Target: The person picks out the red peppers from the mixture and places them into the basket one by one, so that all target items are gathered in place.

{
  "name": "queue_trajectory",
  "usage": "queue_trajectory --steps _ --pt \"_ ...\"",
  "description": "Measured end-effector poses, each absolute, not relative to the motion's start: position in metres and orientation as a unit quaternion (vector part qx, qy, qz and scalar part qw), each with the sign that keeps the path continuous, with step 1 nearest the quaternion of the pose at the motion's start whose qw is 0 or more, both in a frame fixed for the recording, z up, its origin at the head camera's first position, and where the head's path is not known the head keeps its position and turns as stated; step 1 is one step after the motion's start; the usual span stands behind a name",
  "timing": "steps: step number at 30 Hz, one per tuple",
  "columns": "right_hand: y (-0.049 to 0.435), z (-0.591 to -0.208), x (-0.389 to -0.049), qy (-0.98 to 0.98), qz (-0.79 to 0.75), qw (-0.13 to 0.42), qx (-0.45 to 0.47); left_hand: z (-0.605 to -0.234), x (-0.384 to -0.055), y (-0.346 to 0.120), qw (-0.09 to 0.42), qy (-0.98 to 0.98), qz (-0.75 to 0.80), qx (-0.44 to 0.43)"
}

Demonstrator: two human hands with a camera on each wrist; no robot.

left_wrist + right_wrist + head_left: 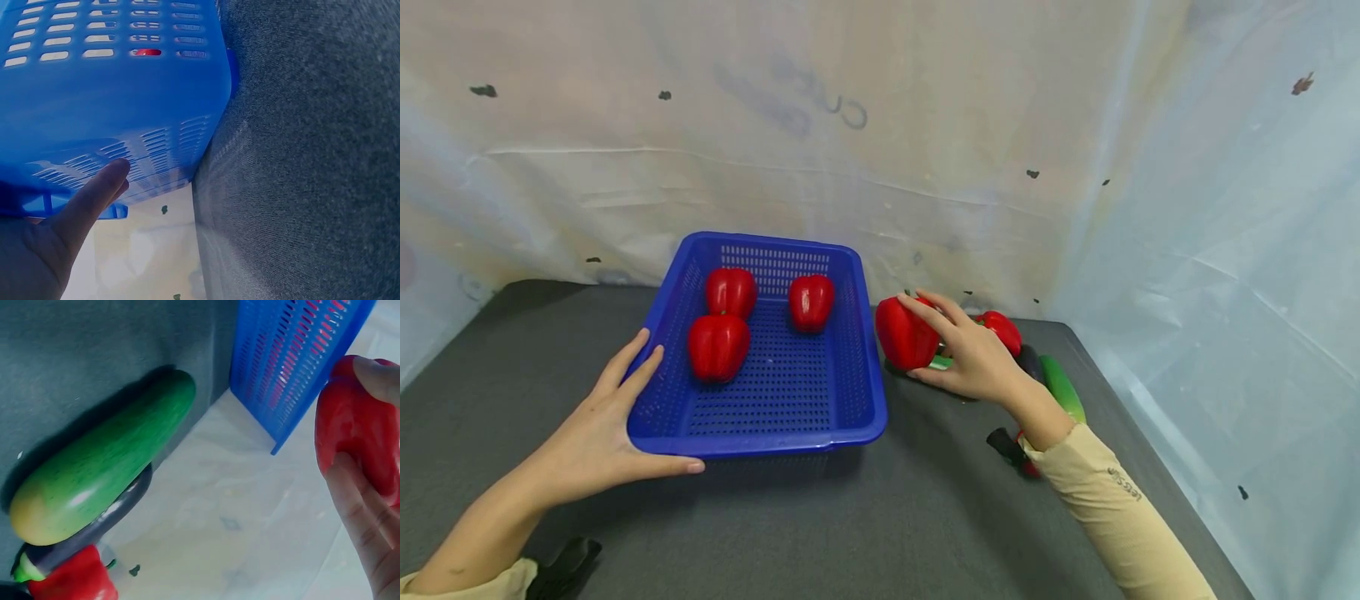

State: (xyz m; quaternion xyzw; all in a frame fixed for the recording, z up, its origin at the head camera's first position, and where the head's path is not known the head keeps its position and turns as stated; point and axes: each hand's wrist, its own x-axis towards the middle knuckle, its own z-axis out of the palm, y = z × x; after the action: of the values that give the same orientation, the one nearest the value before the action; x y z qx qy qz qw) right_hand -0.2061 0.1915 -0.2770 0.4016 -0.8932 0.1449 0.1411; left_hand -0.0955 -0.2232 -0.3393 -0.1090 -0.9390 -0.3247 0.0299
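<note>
A blue perforated plastic basket (760,446) stands on the dark grey table with three red bell peppers (718,347) inside. My left hand (598,442) is spread around its near left corner, the thumb along the front wall and the fingers at the left rim; in the left wrist view a finger (100,194) lies along the basket's outer wall. My right hand (973,354) grips another red bell pepper (901,335) between thumb and fingers, just outside the basket's right wall. The right wrist view shows this held pepper (353,425) close up.
To the right lie a red bell pepper (1002,332), a dark eggplant (1030,362) and a long green vegetable (1062,387). In the right wrist view a large green vegetable (106,459) lies against an eggplant (103,528). Plastic sheeting (925,125) hangs behind the table.
</note>
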Motion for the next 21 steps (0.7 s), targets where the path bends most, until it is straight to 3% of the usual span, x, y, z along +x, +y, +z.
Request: queue_trajectory --steps 21 --pt "0.143 -0.248 -0.212 -0.878 0.197 0.138 0.414 -0.338 -0.094 -0.224 0.038 -0.932 -0.340 -0.122"
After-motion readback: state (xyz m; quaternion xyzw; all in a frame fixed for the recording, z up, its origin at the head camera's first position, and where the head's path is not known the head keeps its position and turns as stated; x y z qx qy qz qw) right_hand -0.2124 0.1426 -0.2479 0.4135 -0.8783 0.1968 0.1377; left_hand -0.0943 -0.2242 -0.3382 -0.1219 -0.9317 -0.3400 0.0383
